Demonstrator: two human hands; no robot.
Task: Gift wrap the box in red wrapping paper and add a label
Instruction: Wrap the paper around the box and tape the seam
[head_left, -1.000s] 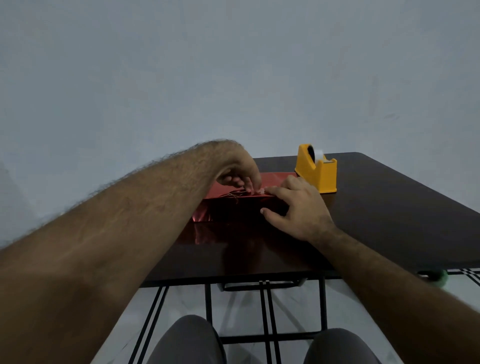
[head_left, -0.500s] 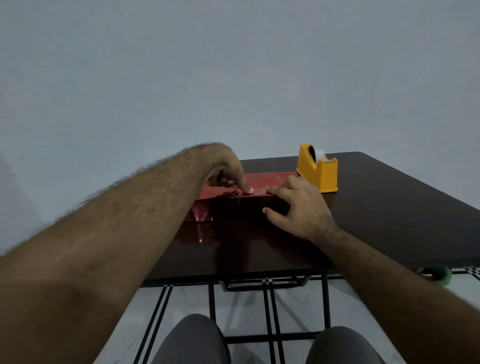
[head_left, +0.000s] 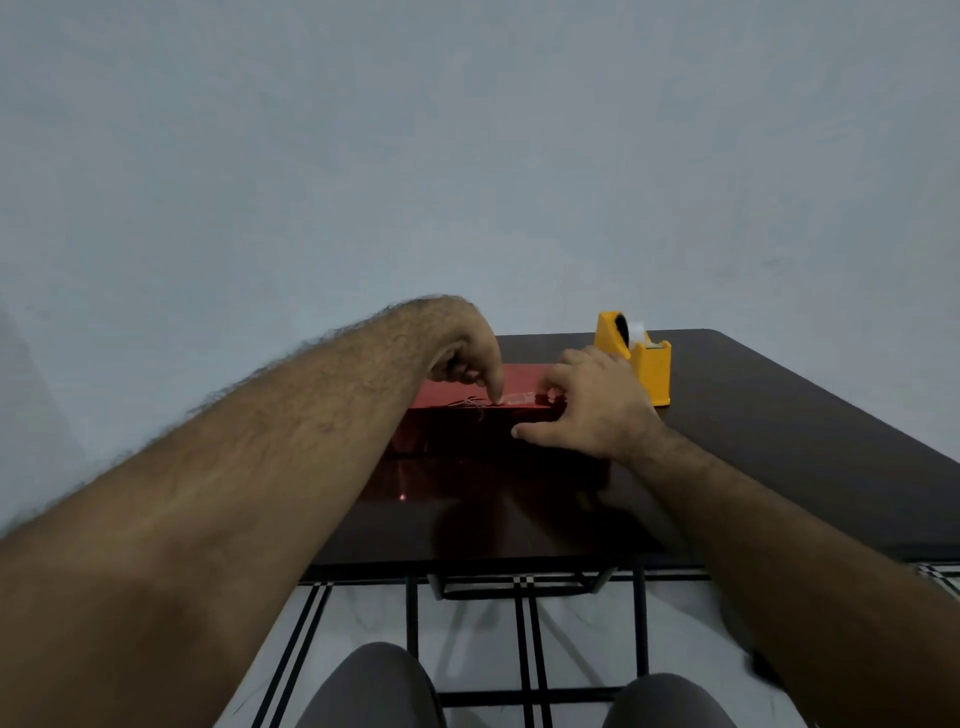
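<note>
Two hands on red-wrapped box (head_left: 467, 431), left hand (head_left: 470, 353) forefinger pressing tape strip (head_left: 519, 398), right hand (head_left: 597, 405) spread, steadying it

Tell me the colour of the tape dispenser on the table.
Yellow plastic tape dispenser, clearest in the head view, beside the right hand.

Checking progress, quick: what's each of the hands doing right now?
Left hand: mostly curled, one fingertip pressing tape onto the red-wrapped box.
Right hand: open, spread over the box, steadying it.

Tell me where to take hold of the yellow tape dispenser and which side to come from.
Grip the tape dispenser across its two flat side faces at the tall rounded back, coming down from above. The right hand is nearest. Its near front probably holds the cutter, so avoid it.
</note>
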